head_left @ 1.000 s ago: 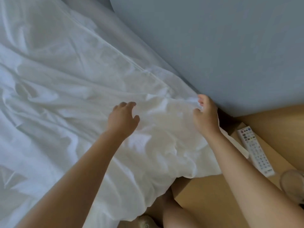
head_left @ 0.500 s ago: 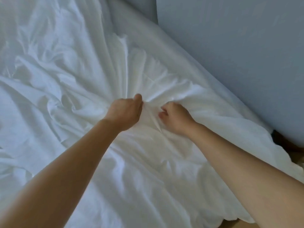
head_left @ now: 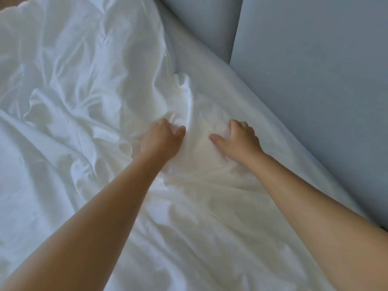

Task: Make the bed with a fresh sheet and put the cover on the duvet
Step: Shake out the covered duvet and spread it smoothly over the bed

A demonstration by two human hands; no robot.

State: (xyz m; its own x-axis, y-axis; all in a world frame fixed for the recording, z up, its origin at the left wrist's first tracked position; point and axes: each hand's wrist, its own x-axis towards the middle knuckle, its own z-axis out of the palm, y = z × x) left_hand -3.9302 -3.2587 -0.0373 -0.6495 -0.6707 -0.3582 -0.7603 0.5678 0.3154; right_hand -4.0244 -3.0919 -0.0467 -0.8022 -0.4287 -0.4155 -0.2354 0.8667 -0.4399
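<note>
Sheet (head_left: 84,106), white, crumpled (left and centre of frame). At centre a fold is gripped by the left hand (head_left: 161,140); the right hand (head_left: 238,139) is pressed on it, fingers spread. Headboard (head_left: 315,59), grey, upper right.

White cover (head_left: 84,106): thin, heavily creased, spread over most of the bed. A raised ridge of folds runs up from where the left hand (head_left: 161,139) grips it. Sheet (head_left: 226,85): white, smooth and flat, showing as a bare strip along the cover's right edge.
</note>
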